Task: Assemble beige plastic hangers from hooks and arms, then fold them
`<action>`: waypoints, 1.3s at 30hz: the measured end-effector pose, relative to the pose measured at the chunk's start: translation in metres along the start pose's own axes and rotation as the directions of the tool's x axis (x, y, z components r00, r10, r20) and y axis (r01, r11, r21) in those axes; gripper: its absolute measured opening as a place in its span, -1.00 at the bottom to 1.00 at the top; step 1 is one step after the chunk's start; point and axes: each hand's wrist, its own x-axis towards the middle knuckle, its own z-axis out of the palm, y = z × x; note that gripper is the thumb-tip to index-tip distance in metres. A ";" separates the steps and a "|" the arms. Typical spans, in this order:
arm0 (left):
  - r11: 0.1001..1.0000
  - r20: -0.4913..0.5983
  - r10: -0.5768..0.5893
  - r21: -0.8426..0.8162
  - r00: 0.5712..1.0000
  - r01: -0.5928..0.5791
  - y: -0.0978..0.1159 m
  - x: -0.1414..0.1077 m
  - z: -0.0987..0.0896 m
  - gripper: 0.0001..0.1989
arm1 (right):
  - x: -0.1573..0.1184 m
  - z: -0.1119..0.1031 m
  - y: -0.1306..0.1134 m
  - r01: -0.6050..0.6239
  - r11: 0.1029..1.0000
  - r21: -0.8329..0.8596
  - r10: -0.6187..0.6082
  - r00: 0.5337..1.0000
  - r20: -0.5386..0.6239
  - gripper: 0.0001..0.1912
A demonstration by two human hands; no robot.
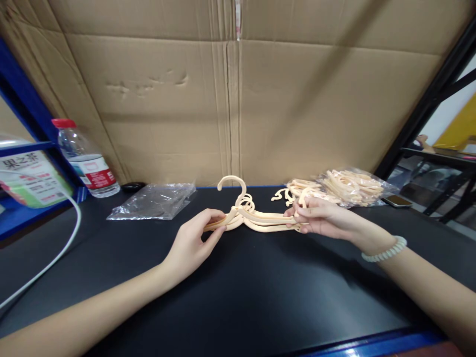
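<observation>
A small stack of cream plastic clothes hangers is held just over the black tabletop, their hooks pointing up and away from me. My left hand pinches the left arms of the hangers between thumb and fingers. At the other end, my right hand has its fingers closed around the right arms, and a small cream hook-shaped piece rises by its thumb. Whether that piece is in the fingers or joined to a hanger, I cannot tell. Behind my right hand lies a loose pile of cream hanger parts.
Clear plastic bags of more cream parts lie at the back right, near a phone. A flat plastic bag lies back left, by a red-capped bottle. A white cable crosses the left side. Cardboard walls the back.
</observation>
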 end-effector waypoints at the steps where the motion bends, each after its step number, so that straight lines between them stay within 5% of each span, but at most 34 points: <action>1: 1.000 0.001 0.000 -0.002 1.000 0.000 0.000 0.000 0.000 -0.87 | 0.001 -0.001 0.001 -0.010 1.000 0.010 0.009 1.000 0.014 -0.76; 16: 1.000 0.010 -0.002 -0.014 1.000 0.002 -0.001 -0.001 0.001 -0.86 | 0.003 0.001 0.004 -0.028 0.999 -0.041 0.030 0.998 0.057 -0.69; 39: 0.999 0.008 -0.026 -0.036 1.000 0.026 0.001 0.000 -0.002 -0.87 | 0.003 0.017 0.012 0.191 0.977 -0.100 -0.205 0.965 -0.164 -0.65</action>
